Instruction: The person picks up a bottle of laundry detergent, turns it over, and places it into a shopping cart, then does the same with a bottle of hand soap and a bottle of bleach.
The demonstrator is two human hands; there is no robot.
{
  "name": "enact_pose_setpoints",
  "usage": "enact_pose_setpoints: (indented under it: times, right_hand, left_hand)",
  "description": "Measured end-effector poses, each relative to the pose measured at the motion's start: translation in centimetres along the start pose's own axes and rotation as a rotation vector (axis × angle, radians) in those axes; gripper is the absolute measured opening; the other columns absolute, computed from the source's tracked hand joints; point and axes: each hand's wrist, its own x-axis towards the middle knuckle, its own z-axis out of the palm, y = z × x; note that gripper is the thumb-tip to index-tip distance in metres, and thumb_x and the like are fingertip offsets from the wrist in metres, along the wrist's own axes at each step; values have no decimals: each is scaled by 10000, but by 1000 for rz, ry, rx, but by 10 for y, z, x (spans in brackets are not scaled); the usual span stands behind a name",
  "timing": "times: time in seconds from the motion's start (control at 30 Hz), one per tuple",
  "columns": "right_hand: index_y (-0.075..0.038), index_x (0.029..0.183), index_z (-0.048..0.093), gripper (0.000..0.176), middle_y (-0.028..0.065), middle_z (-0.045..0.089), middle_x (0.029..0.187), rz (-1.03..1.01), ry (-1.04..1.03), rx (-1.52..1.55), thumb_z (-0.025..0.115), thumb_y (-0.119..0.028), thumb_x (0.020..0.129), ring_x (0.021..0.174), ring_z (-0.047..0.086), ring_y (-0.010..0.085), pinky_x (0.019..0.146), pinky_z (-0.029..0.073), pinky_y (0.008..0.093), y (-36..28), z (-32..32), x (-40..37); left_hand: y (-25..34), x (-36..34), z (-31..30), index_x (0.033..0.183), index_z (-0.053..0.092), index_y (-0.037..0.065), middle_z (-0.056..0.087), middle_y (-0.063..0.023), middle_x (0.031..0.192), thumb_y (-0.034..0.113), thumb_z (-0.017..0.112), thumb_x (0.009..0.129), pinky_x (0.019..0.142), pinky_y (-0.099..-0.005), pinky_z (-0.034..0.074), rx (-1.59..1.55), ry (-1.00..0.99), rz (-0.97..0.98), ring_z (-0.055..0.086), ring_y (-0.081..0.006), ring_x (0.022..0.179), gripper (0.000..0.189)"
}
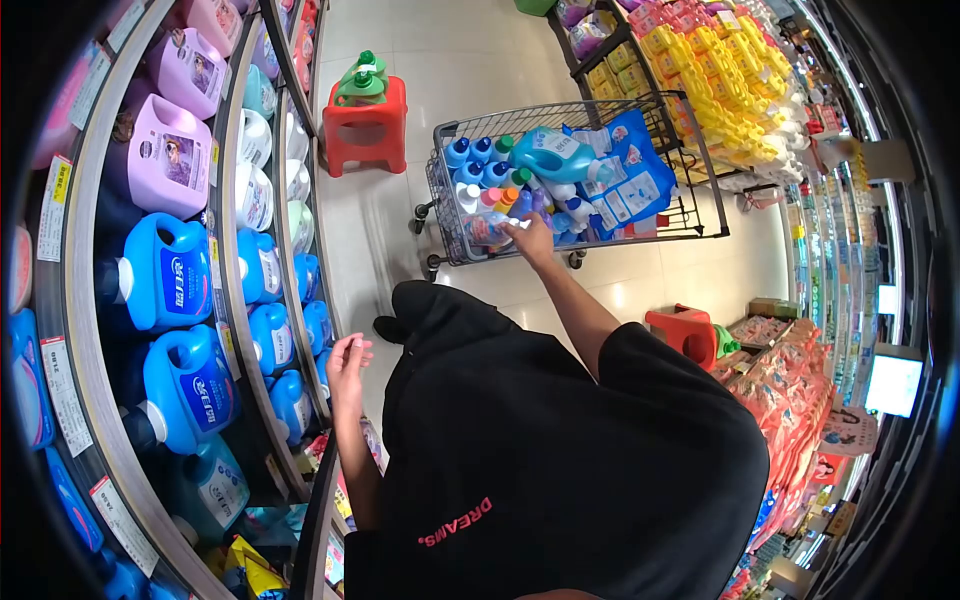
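My right hand reaches into the near side of a wire shopping cart, its fingers closed at the white cap of a clear bottle. Part of that grip is hidden. Around it stand several blue bottles and some with orange or pink caps. A large teal detergent jug lies on top, beside a blue and white packet. My left hand hangs near the shelf, holding nothing, with its fingers loosely bent and apart.
To my left, shelves carry blue detergent jugs and purple jugs. A red stool with green bottles stands beyond. Yellow packs are piled behind the cart; another red stool and red packs are at right.
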Motion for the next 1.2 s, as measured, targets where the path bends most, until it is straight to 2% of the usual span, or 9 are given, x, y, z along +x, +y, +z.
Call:
enact_pose_setpoints:
  times: [0.07, 0.5, 0.53, 0.57, 0.67, 0.77, 0.9, 1.1, 1.2]
  right_hand:
    - [5, 1144, 620, 721, 242, 702, 1033, -18, -100, -17, 821, -542, 719, 996, 687, 340, 852, 522, 400, -2, -6, 4]
    - [113, 1249, 496, 986, 268, 634, 1145, -214, -170, 191, 866, -569, 641, 1052, 644, 369, 898, 513, 411, 52, -17, 19]
    - [87, 1275, 500, 1001, 272, 571, 1252, -207, -192, 202, 869, -579, 625, 1162, 571, 372, 952, 482, 426, 61, -30, 16]
    - [87, 1275, 500, 1001, 272, 571, 1252, -189, -172, 224, 869, -579, 625, 1162, 571, 372, 952, 482, 426, 73, -44, 13]
    - [17, 1267, 533, 896, 253, 442, 1405, -390, -65, -151, 858, -531, 637, 1333, 380, 410, 1085, 355, 500, 120, -90, 4]
    - [23, 1257, 531, 848, 255, 449, 1392, -521, 134, -198, 848, -497, 666, 1322, 395, 415, 1105, 340, 506, 181, -118, -4]
    - [37, 1261, 532, 781, 270, 468, 1358, -347, 59, -106, 822, -447, 721, 1306, 403, 423, 1111, 345, 498, 258, -133, -15]
    - [66, 1260, 545, 777, 284, 553, 1263, 105, -53, 189, 789, -476, 759, 1212, 495, 434, 1046, 429, 468, 382, -150, -58]
    - [81, 1282, 529, 824, 280, 622, 1174, 332, 18, 276, 788, -501, 760, 1125, 593, 402, 986, 483, 449, 449, -147, -93]
  left_hand:
    - [0, -3, 1, 1145, 652, 17, 691, -56, 966, 253, 606, 999, 735, -248, 474, 15, 26, 7, 607, -102, 807, 281]
    - [-23, -10, 55, 1096, 665, 7, 698, -66, 915, 239, 600, 992, 685, -250, 470, 168, 40, -26, 609, -107, 753, 262]
    - [-29, -6, 67, 1112, 655, 2, 702, -75, 912, 241, 600, 986, 689, -254, 478, 224, 31, -25, 622, -116, 757, 276]
    - [-35, 1, 76, 1129, 642, -3, 702, -80, 922, 229, 624, 972, 706, -252, 486, 253, -29, -29, 632, -126, 765, 281]
    - [-33, 1, 135, 1142, 630, -11, 680, -62, 923, 175, 676, 942, 738, -252, 493, 331, -147, 95, 617, -108, 801, 277]
    - [-38, 5, 198, 1133, 636, 6, 660, -33, 907, 144, 694, 929, 736, -240, 489, 478, -227, 223, 594, -90, 809, 253]
    - [-46, 7, 289, 1128, 633, 11, 646, -52, 837, 151, 721, 882, 680, -269, 490, 764, -313, 414, 583, -121, 737, 297]
    - [-54, -5, 406, 1129, 619, -3, 595, -43, 746, 166, 716, 881, 648, -293, 484, 942, -630, 425, 572, -137, 678, 316]
    - [-59, -9, 450, 1152, 619, -8, 602, -40, 760, 173, 710, 888, 660, -283, 484, 1012, -770, 466, 574, -130, 687, 332]
